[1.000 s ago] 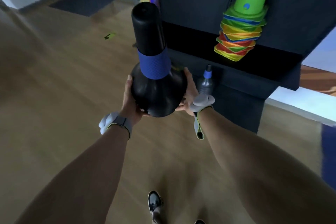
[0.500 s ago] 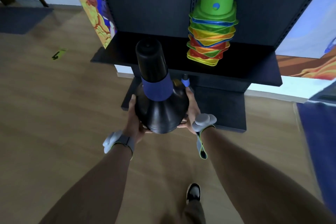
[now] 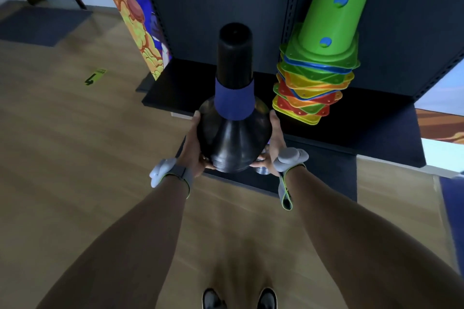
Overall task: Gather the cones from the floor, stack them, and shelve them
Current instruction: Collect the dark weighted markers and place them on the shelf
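Tall black plastic cone with a blue band (image 3: pixel 234 108) was held upright over the front edge of the dark shelf (image 3: pixel 175 90) | left hand (image 3: pixel 192 144): fingers curled round its wide base | right hand (image 3: pixel 275 142): fingers curled round the opposite side | stack of green, orange, red and yellow plastic cones (image 3: pixel 315 80) stood on the shelf, just right of it | wooden floor (image 3: pixel 75 148) lay below.

the black cone (image 3: pixel 234 133), bulb-based with a blue band round its neck, is held upright in the air just before the front edge of the shelf (image 3: pixel 173 90). the coloured cone stack (image 3: pixel 311 88), green on top, sits on that shelf, its square bases fanned askew.
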Motion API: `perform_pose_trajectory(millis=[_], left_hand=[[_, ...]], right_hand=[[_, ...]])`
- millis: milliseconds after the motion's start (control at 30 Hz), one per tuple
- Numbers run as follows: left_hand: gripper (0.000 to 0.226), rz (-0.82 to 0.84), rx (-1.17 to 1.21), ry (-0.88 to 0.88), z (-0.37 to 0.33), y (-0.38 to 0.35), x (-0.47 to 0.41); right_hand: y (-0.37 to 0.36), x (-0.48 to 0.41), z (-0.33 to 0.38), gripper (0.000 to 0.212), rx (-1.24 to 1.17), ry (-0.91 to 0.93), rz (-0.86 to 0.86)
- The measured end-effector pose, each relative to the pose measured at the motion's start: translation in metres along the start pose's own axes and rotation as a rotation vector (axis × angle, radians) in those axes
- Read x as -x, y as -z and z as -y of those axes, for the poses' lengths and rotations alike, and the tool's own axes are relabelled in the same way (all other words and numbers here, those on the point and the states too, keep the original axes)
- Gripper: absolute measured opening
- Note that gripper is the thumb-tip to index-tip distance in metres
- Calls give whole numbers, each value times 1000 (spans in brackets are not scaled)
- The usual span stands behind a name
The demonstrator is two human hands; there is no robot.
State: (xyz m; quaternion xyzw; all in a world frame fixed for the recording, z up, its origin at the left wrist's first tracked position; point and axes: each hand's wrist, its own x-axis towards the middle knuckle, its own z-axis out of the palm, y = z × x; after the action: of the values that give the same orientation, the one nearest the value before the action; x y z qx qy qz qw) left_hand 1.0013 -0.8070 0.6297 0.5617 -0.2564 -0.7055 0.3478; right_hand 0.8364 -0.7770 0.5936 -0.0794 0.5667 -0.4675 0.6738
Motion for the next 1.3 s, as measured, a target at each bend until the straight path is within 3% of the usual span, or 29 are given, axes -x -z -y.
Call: perform_pose_trajectory(millis=[133,600,900,1067,1133,1200,1300], left_hand=[[41,-10,-24,0,-32,-8,-52],[66,155,-255,174,-120,-52,-307],[84,213,-241,225,-122,-73,-391],[56,334,-240,200,-101,-76,-408],[52,352,-245,166,-96,-76,-415],[65,354,-277,140,-94,-79,-420],[100,325,-362,116,-94,-85,-431]], right_hand=[[-17,-47,23,94,-16,-18,-8],[-39,-251,120,109,-161,2,-182],[-37,-319,142,90,-223,38,-352],[-29,-342,129,95,-222,57,-398],[-27,-349,129,87,-204,71,-390],[-20,-359,130,83,-220,86,-384],[-8,-371,135,65,-341,158,-366]])
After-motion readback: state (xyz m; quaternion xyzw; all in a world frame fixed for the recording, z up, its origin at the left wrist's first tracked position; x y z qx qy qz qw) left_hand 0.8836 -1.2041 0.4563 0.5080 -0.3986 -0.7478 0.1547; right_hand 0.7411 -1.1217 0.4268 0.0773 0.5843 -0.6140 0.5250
